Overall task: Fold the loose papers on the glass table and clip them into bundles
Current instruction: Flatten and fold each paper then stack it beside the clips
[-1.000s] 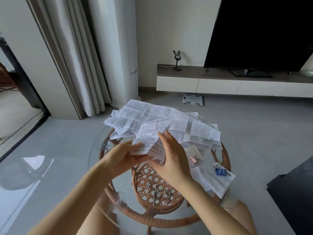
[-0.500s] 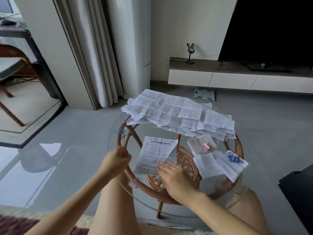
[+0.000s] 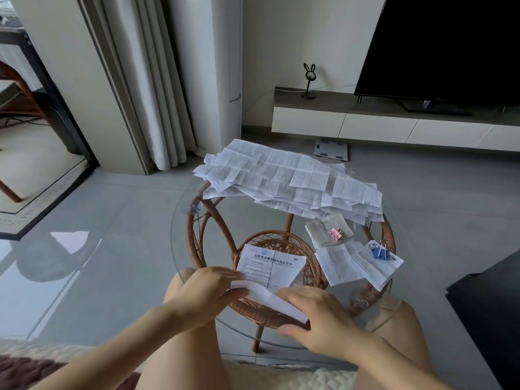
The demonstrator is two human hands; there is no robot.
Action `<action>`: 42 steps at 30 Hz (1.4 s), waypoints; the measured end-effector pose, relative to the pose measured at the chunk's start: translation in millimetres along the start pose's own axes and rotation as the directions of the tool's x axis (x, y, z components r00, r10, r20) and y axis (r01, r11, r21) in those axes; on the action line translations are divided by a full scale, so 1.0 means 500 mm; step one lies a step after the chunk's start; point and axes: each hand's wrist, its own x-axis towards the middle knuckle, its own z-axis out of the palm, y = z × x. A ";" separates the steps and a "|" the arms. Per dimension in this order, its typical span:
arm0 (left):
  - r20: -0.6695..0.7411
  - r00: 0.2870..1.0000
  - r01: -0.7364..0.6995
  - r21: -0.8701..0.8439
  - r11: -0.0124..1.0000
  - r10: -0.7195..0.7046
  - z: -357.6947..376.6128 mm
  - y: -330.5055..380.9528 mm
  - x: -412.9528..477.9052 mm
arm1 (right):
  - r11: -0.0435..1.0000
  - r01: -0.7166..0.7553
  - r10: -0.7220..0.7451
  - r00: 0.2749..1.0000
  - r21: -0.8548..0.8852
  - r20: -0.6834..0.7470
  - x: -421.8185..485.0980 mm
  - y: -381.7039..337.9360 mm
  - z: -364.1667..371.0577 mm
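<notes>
A printed sheet (image 3: 271, 267) lies on the near part of the round glass table (image 3: 180, 220). Its near edge is turned up into a white flap. My left hand (image 3: 206, 295) pinches the flap's left end between thumb and fingers. My right hand (image 3: 319, 315) holds the flap's right end, fingers on top and thumb below. A big pile of loose papers (image 3: 289, 178) covers the far side of the table. At the right lie a small bundle with a pink clip (image 3: 336, 233) and a folded bundle with a blue clip (image 3: 380, 253).
The glass top sits on a rattan frame (image 3: 197, 237) with a woven basket shelf below. My bare knees are under the near rim. A dark cabinet corner (image 3: 486, 305) stands at the right, and a TV unit (image 3: 394, 122) stands along the far wall.
The sheet went from my hands onto the glass. My left hand came from the table's rim to the sheet's near edge, and both hands have now lifted that edge into a flap.
</notes>
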 end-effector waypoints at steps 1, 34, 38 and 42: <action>-0.009 1.000 -0.009 0.009 1.000 0.009 0.003 0.004 -0.004 | 0.998 -0.045 0.045 0.999 0.041 -0.002 -0.006 0.000 -0.002; -0.090 0.976 0.210 0.140 0.968 -0.199 0.110 0.055 0.043 | 0.861 -0.468 0.454 0.884 -0.201 -0.114 0.094 0.025 0.008; -0.130 0.969 0.234 0.182 0.955 -0.213 0.123 0.058 0.043 | 0.856 -0.472 0.460 0.881 -0.211 -0.109 0.099 0.026 0.009; -0.108 0.966 0.254 0.230 0.940 -0.235 0.133 0.058 0.037 | 0.853 -0.477 0.464 0.879 -0.213 -0.111 0.104 0.023 0.010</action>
